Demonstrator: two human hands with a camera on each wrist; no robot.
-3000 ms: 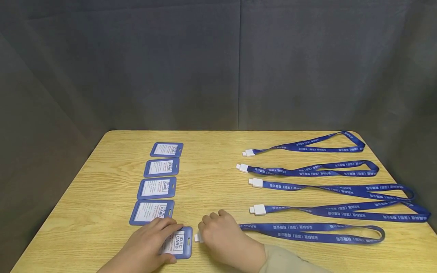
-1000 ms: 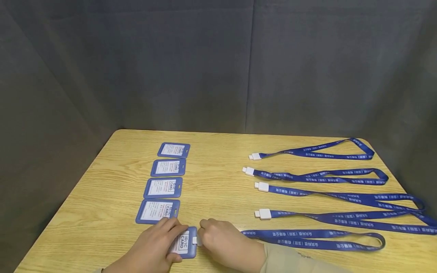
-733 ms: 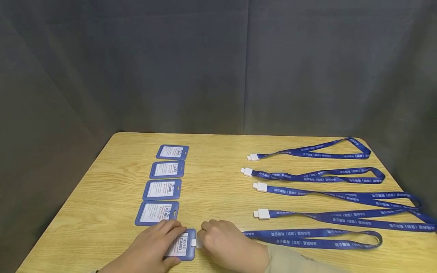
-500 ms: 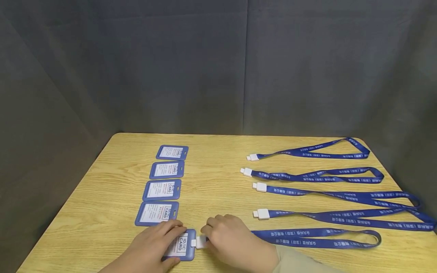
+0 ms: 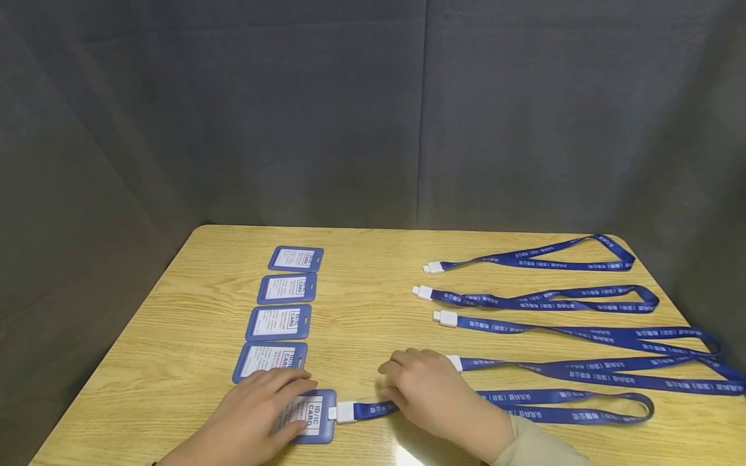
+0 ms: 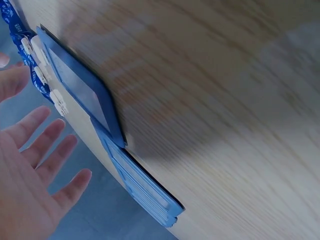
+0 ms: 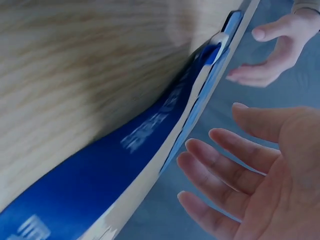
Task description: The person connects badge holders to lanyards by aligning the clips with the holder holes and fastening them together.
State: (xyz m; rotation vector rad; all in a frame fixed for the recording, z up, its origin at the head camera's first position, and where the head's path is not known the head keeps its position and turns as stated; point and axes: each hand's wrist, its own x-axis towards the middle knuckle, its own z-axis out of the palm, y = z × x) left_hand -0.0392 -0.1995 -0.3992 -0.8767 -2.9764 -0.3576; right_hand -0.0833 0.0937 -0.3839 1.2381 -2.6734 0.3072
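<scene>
A blue ID badge holder lies at the near edge of the table, its card facing up. The white clip of a blue lanyard sits at the slot in its right end. Over the holder's left part hovers my left hand, its fingers loosely spread and partly hiding the card. In the left wrist view the holder lies apart from those fingers. My right hand hangs above the lanyard strap with relaxed fingers and holds nothing; the right wrist view shows the strap apart from it.
Several more badge holders form a column up the left side of the wooden table. At the right, several blue lanyards lie stretched out with white clips pointing left. A dark cloth hangs behind the table.
The white clip has moved left into the holder's slot. My right hand has let go of it and drawn back to the right. My left hand has loosened from the holder.
</scene>
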